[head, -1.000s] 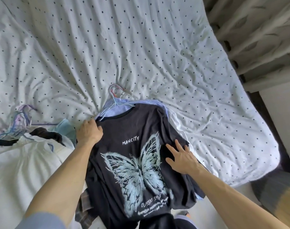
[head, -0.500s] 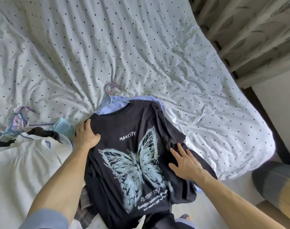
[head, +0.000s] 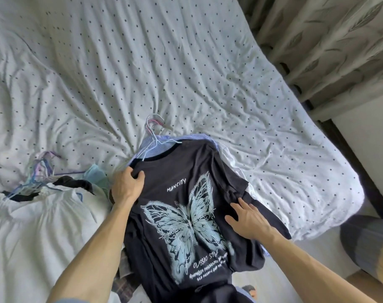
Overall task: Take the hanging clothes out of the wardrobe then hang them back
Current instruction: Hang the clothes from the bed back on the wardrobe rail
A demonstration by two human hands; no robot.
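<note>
Stack condition: the dark T-shirt (head: 186, 193) lies face up on top of a pile of hangered clothes at the near edge of the bed (head: 186, 73). It covers a blue striped shirt (head: 155, 146) and a white garment (head: 231, 165). The hanger hooks (head: 153, 127) project in one bunch beyond the collars. The wardrobe is not in view.

Grip condition: the left hand (head: 127, 186) grips the T-shirt at its shoulder edge, thumb on top and fingers curled under the fabric. Whether the hanger wire is inside that grip cannot be told. The right hand (head: 249, 219) lies flat on the opposite sleeve with fingers extended and holds nothing.

Probable faults:

1. Hook entanglement. The hooks lie crossed and touching. Raising one garment likely drags its neighbours along.
2. Garment slip. A lift by fabric alone may pull the T-shirt off its hanger, since the neck opening is wide.
3. Pile slide. The lower hems hang past the bed edge. If the flat hand releases its pressure while the other side is raised, the stack may slide toward the floor.
4. Cross-snag. A second pile (head: 33, 215) with its own hanger bundle (head: 42, 169) lies just beside the left forearm. A sideways sweep may catch those wires.
</note>
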